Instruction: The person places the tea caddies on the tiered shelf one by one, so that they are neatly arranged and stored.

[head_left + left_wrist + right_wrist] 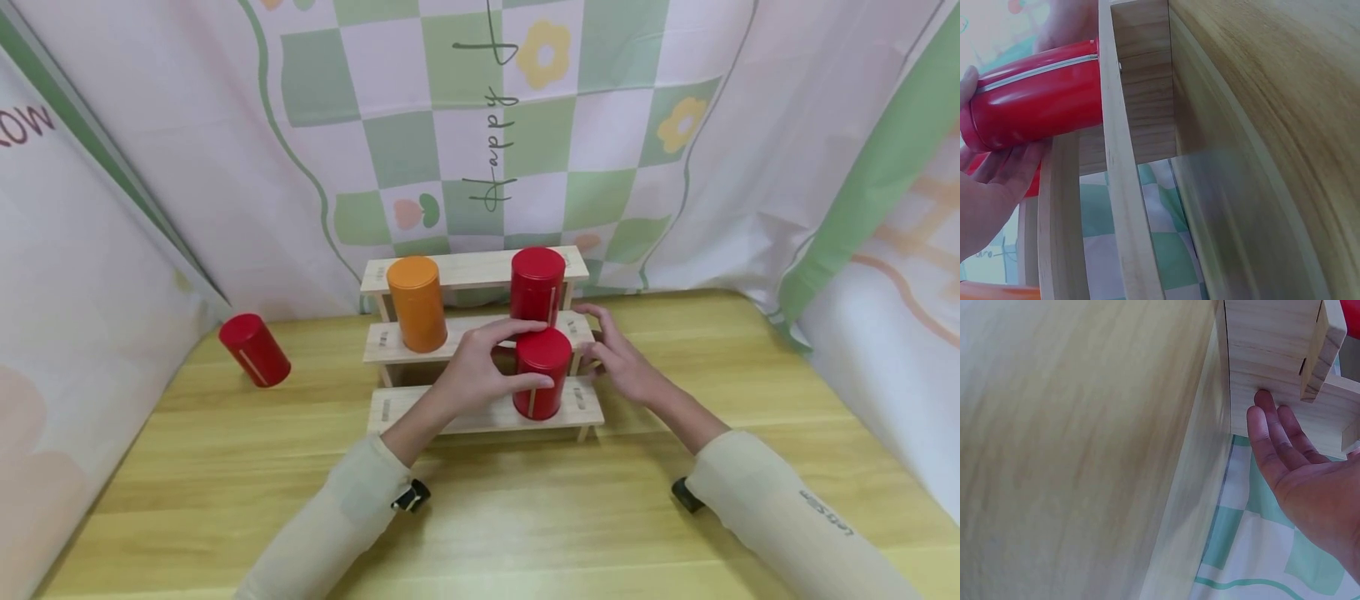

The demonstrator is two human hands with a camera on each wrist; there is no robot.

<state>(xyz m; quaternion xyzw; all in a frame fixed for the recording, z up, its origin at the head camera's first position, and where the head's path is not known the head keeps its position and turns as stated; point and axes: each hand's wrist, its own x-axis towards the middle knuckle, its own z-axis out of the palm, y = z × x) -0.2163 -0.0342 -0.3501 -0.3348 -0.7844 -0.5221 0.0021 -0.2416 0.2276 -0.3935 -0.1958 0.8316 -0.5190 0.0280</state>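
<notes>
Filling the foreground, a wooden table [525, 517] bore a three-step wooden rack [476, 268]. A person's left hand [476, 371] gripped a red can [546, 358] upright on the bottom step [480, 415] — fingers and thumb curled around it — as the right hand [622, 362], fingers relaxed and holding nothing, hung beside the rack's right end. On the middle step [457, 323] stood an orange can [417, 304] and a second red can [536, 287]; a third red can [255, 350] stood on the table to the left.

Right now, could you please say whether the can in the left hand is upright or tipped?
Upright: the can stands on the bottom shelf, its lid facing up.
</notes>
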